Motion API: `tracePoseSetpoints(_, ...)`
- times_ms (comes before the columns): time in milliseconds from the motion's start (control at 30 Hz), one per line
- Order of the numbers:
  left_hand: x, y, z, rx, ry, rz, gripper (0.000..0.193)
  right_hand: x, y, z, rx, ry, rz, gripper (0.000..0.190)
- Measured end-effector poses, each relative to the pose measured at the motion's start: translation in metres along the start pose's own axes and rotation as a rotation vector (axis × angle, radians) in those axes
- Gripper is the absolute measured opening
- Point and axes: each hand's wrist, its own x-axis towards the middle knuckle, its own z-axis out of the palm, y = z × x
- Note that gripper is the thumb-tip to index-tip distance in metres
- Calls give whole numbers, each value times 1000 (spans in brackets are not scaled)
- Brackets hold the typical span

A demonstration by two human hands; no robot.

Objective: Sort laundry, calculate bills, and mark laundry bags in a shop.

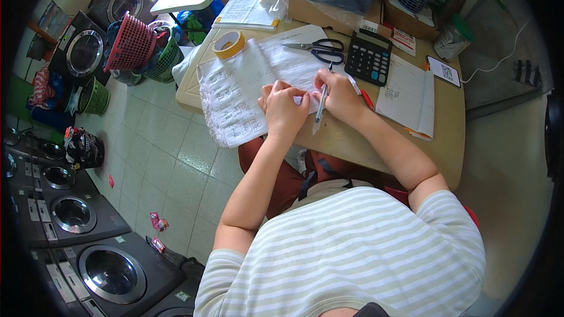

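Note:
An open ruled notebook [233, 97] with crinkled edges and handwriting lies across the table in front of me. Over its lower right part, my left hand [284, 108] is bent with its fingers curled in. A bit of white shows by its thumb; whether that is a held scrap or the page cannot be told. Close beside it, my right hand [337, 92] has a clear ballpoint pen [323, 101] tucked between its fingers, with the fingertips turned toward the left hand. Black-handled scissors [328, 50] and a roll of yellow tape [228, 45] rest on the notebook's far part.
A black calculator [369, 57], a second notebook [405, 97], a red pen [367, 99] and a phone [443, 71] on a cable lie to the right. Cardboard box [308, 11] stands behind. Laundry baskets [132, 42] and front-loading machines [112, 273] are at left.

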Motion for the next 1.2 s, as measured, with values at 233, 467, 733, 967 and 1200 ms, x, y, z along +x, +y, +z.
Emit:
tracePoseSetpoints(233,7,-23,-19,-20,-118,321,16,21,15,-12,-86,-207,-89,33)
tracePoseSetpoints(467,20,-32,-18,-89,-124,415,11,23,25,-8,-31,-184,-265,36)
tracePoseSetpoints(733,30,-29,-27,20,-332,448,16,18,25,-16,629,-104,67,36)
tracePoseSetpoints(967,33,-28,-25,77,-391,326,23,11,17,-5,732,-290,19,56)
tracePoseSetpoints(1200,35,-31,-22,83,-420,299,28,10,20,10,649,-128,44,21)
